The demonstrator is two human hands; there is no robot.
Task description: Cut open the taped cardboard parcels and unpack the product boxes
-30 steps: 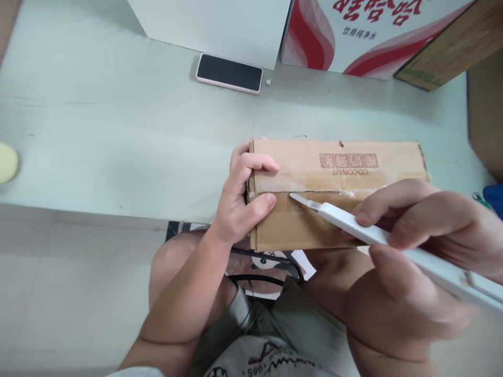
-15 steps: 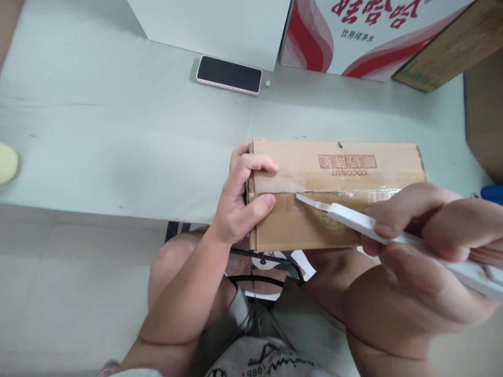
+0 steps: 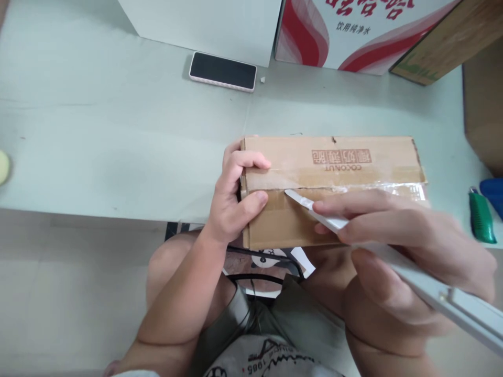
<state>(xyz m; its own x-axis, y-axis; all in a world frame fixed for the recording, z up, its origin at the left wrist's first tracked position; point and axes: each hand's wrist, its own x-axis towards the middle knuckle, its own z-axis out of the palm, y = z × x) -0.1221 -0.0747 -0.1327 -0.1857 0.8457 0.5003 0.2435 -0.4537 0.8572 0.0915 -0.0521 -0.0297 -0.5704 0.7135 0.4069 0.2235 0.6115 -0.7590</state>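
Note:
A brown cardboard box (image 3: 353, 157) with taped seam and the word COCONUT lies on the pale table's near edge, over my knees. My left hand (image 3: 231, 196) clasps the box's left end, fingers on top and thumb on the near flap. My right hand (image 3: 396, 235) is closed round a white utility knife (image 3: 432, 288). Its blade tip rests on the tape seam just right of my left thumb. Clear tape (image 3: 393, 186) along the seam looks wrinkled toward the right.
A phone (image 3: 222, 71) lies face up at the back, before a white box (image 3: 204, 21) and a red-and-white carton (image 3: 353, 31). A brown carton (image 3: 444, 42) stands at the back right. A green cutter (image 3: 481, 215) and a blue object (image 3: 495, 191) lie right. A yellow round thing (image 3: 3, 166) sits far left.
The knife tip slid right along the seam, then came back left near my left thumb. My right hand shifted its hold forward on the knife. My left hand stayed on the box.

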